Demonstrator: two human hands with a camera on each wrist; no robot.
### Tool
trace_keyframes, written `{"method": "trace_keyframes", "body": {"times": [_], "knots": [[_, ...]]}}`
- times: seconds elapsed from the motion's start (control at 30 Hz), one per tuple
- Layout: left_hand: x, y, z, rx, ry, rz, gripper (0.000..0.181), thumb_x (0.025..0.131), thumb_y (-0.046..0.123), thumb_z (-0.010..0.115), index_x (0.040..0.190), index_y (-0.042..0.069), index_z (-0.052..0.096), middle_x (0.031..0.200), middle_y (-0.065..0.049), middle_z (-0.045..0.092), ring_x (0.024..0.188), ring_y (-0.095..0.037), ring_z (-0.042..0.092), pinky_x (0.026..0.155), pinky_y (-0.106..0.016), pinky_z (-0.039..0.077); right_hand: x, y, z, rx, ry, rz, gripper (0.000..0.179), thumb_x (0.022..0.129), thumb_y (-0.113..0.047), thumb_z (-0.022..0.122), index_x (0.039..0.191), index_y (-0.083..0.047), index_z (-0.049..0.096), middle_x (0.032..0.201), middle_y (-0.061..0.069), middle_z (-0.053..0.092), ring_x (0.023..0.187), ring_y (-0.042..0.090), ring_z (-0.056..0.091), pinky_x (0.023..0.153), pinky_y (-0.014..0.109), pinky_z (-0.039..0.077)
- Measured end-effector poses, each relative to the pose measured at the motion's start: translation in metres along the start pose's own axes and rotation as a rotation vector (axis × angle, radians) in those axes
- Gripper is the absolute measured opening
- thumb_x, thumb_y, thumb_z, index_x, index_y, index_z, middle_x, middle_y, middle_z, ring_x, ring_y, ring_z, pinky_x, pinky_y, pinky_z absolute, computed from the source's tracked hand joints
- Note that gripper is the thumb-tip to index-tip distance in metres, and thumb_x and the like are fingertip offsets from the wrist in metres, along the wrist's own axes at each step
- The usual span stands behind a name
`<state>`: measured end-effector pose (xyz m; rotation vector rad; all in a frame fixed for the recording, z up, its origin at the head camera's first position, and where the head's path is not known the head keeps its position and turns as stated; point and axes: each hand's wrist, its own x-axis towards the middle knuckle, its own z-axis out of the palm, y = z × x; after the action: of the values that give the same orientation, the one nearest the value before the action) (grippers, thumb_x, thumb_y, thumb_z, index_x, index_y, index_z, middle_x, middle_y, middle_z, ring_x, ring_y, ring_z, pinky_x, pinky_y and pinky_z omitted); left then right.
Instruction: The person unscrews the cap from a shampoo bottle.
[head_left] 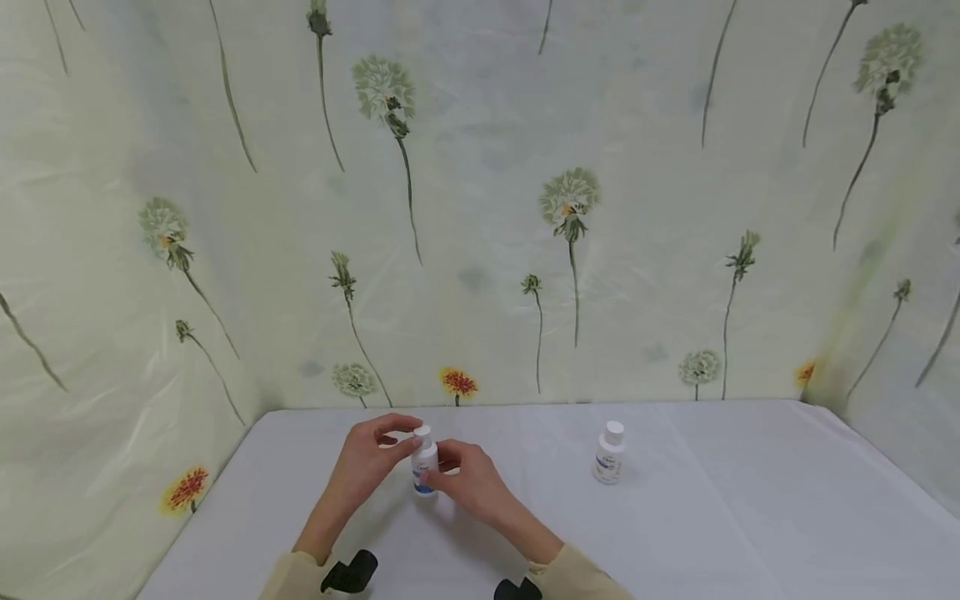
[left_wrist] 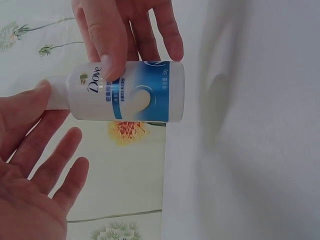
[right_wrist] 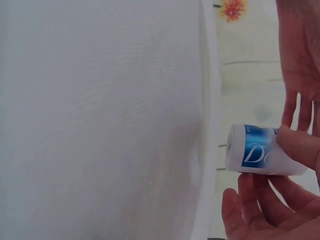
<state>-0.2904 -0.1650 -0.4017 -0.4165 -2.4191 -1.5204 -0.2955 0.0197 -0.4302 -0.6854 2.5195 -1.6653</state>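
A small white-and-blue Dove bottle [head_left: 424, 461] stands upright between both hands and appears to be held slightly above the table. My left hand [head_left: 365, 457] pinches its white cap [left_wrist: 58, 93] between thumb and fingers, while the other left fingers stay spread in the left wrist view. Around the bottle's body, my right hand [head_left: 474, 481] grips with the thumb on the label side and fingers behind. In the right wrist view, the bottle's blue label [right_wrist: 257, 147] faces the camera and the left hand [right_wrist: 300, 55] hangs above it.
A second white bottle [head_left: 609, 454] with a white cap stands upright on the table to the right. White cloth covers the table [head_left: 712, 517]. Behind and beside it hang pale sheets [head_left: 480, 317] printed with dandelions. Black wrist mounts [head_left: 351, 572] sit near both cuffs.
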Motion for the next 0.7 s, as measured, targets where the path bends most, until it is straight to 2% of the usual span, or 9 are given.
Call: {"method": "trace_keyframes", "body": {"times": [0.23,0.37,0.53,0.7], "knots": [[0.0,0.005,0.007,-0.008,-0.005,0.011,0.02,0.086,0.014,0.077,0.106,0.018,0.075,0.101,0.007,0.071,0.1,-0.014,0.063,0.088,-0.043,0.05,-0.008,-0.001,-0.009,-0.02,0.002,-0.005,0.027,0.089,-0.022,0.074,0.112,-0.008,0.069,0.1,-0.002,0.069,0.091,0.017,0.062,0.079,0.037,0.053],[-0.001,0.008,0.011,-0.008,-0.02,0.028,0.02,0.086,0.013,0.076,0.107,0.015,0.075,0.102,0.006,0.071,0.102,-0.018,0.063,0.087,-0.042,0.05,-0.015,-0.003,-0.015,-0.032,-0.001,0.007,0.027,0.089,-0.024,0.074,0.111,-0.01,0.069,0.098,-0.004,0.069,0.09,0.015,0.062,0.078,0.035,0.053],[-0.004,0.014,0.017,-0.01,-0.05,0.033,0.02,0.086,0.014,0.077,0.105,0.017,0.075,0.101,0.006,0.071,0.102,-0.025,0.063,0.085,-0.042,0.051,-0.024,-0.004,-0.022,-0.044,-0.002,0.028,0.028,0.089,-0.027,0.074,0.111,-0.01,0.069,0.097,-0.005,0.069,0.09,0.015,0.062,0.078,0.036,0.053],[-0.004,0.022,0.021,0.003,-0.06,0.045,0.02,0.086,0.015,0.077,0.105,0.019,0.075,0.1,0.008,0.07,0.098,-0.019,0.064,0.084,-0.042,0.051,-0.03,-0.005,-0.029,-0.046,0.007,0.035,0.029,0.088,-0.027,0.074,0.112,-0.011,0.069,0.097,-0.005,0.069,0.091,0.015,0.062,0.08,0.037,0.053]]}}
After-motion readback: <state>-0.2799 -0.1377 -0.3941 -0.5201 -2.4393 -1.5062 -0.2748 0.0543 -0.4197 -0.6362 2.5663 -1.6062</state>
